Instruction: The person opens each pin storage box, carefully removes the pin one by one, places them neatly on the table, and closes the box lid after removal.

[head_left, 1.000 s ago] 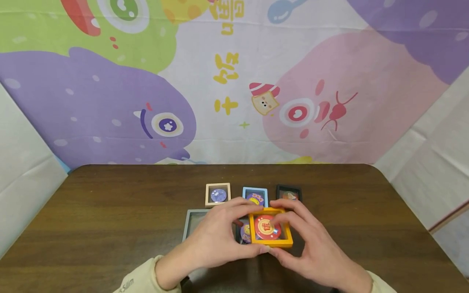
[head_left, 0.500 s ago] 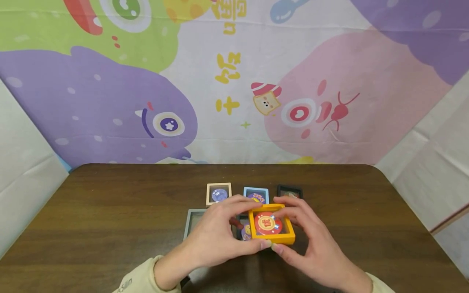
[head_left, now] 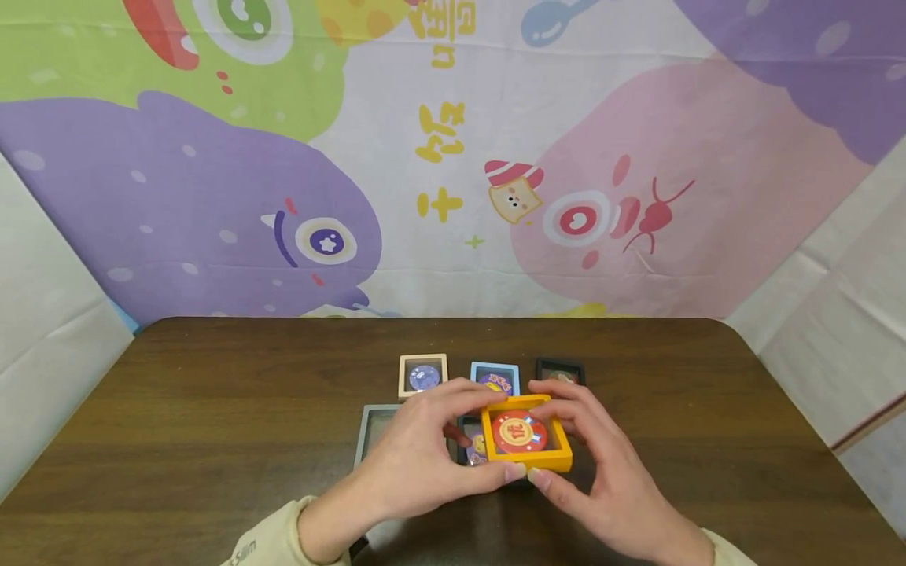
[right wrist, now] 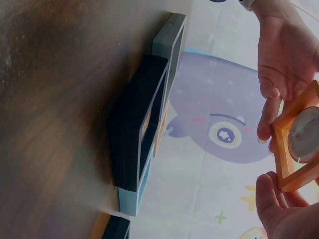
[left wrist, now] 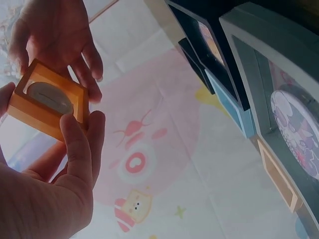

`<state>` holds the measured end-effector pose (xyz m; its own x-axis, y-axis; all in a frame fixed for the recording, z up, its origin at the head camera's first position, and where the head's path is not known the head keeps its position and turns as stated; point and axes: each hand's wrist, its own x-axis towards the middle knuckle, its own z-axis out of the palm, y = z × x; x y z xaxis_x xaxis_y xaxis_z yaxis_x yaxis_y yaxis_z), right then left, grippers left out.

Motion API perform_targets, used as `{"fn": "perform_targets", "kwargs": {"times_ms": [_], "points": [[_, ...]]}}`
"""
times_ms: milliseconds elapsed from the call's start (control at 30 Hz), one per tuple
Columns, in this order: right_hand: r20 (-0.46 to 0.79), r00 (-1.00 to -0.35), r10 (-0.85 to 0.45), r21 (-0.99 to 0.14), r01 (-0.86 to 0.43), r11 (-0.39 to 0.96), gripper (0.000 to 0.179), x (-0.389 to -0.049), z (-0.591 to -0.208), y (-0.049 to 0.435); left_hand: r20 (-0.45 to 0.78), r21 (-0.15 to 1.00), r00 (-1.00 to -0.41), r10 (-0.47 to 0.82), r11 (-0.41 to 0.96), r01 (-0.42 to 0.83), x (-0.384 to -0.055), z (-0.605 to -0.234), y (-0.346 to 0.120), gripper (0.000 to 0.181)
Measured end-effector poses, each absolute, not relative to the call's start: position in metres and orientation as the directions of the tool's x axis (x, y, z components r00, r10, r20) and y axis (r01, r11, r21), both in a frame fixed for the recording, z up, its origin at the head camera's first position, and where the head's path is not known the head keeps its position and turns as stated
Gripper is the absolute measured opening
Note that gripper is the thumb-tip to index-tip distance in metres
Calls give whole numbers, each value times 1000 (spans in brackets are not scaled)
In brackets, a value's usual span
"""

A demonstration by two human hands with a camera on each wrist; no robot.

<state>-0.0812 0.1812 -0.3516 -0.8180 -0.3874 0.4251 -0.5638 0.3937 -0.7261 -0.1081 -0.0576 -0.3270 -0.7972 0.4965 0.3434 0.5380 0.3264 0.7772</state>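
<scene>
Both hands hold a small yellow display frame [head_left: 545, 461] above the table, its clear film facing up. Inside it a round red badge [head_left: 519, 431] with gold lettering is visible. The left hand [head_left: 418, 452] grips the frame's left side between thumb and fingers. At the right side and near edge, the right hand [head_left: 612, 475] has its thumb and fingertips on it. The two thumbs nearly meet at the near edge. In the left wrist view the orange-looking frame [left wrist: 35, 114] shows a dull, greyish disc, suspended between both hands.
Beige [head_left: 402, 376], light blue [head_left: 515, 377] and black [head_left: 580, 371] small frames line the back of the table [head_left: 212, 440]. A larger grey frame [head_left: 362, 432] lies partly under the left arm; a dark frame [right wrist: 127, 134] lies beside it. Printed cloth [head_left: 453, 275] hangs behind.
The yellow frame has risen slightly and shifted a little right, tilting so more of its near edge shows. Both hands keep their hold; the frames on the table have stayed put.
</scene>
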Motion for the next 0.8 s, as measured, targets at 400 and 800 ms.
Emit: {"fn": "perform_targets", "kwargs": {"times_ms": [400,800], "points": [[355,-870,-343,-905,-412,108,72,-76,-356,178,404,757,-770,494,292,585,-104,-329,-55,60],[385,-870,-309,-896,-433,102,83,-75,-365,175,436,691,-744,506,341,637,-104,-329,-54,63]]}}
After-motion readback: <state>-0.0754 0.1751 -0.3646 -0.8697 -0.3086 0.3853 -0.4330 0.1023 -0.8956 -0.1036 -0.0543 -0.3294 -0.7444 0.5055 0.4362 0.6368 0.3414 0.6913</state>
